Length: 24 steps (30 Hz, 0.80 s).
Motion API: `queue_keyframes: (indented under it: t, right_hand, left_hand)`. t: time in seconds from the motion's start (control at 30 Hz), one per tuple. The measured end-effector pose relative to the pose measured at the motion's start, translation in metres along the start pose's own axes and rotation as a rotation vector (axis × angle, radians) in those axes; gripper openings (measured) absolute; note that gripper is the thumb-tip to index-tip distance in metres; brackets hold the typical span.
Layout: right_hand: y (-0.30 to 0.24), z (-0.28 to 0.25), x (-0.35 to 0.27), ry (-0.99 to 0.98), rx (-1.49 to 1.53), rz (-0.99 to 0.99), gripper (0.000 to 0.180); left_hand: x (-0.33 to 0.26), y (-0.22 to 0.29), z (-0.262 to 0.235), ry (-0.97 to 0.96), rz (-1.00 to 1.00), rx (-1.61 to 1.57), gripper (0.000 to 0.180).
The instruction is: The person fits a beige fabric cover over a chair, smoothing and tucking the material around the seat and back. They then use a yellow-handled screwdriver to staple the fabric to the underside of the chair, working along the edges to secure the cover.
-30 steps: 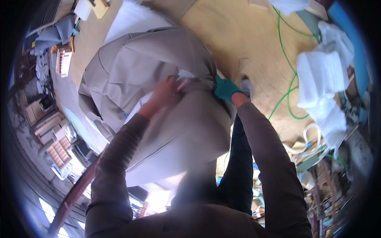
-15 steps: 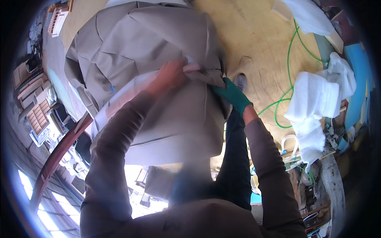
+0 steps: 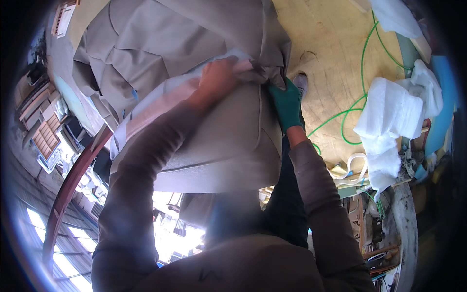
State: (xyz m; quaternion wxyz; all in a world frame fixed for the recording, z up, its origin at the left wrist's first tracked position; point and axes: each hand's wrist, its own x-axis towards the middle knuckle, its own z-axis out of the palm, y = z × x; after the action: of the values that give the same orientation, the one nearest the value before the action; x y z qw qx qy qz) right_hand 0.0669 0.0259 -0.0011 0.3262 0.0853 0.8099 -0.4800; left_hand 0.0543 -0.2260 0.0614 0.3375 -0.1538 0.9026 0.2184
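A large taupe upholstery cover (image 3: 141, 36), leather-like and creased, lies bunched over a bulky padded piece in front of me. A strip of pale pink and whitish lining (image 3: 165, 97) shows along its turned-back edge. My left hand (image 3: 218, 80), bare and somewhat blurred, is closed at that edge near the middle of the cover; its fingertips are partly hidden in the folds. Just to the right, my right hand (image 3: 286, 104) wears a green glove and grips a bunched fold at the cover's right side. A smooth, seamed part of the cover hangs nearer to me.
Right of the cover lies a tan board-like surface (image 3: 331, 53) with a looping green hose (image 3: 364, 73). White fluffy wadding (image 3: 389, 112) is heaped beyond it, beside blue sheet material (image 3: 440, 107). A reddish-brown curved beam (image 3: 73, 180) stands at left, near stacked clutter.
The cover shows slightly higher in the picture. Both hands have shifted up with its edge, and more pink lining is visible beside my left arm. The gloved hand is turned more upright.
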Motion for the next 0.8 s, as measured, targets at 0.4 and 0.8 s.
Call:
queue_keyframes:
  t: [0.4, 0.8]
  right_hand:
    - [0.011, 0.016, 0.023, -0.014, -0.041, 0.047, 0.059]
    - [0.011, 0.019, 0.075, -0.207, -0.343, -0.329, 0.035]
  left_hand:
    - [0.061, -0.011, 0.032, -0.126, -0.064, 0.148, 0.039]
    - [0.066, -0.025, 0.053, 0.097, -0.098, 0.157, 0.036]
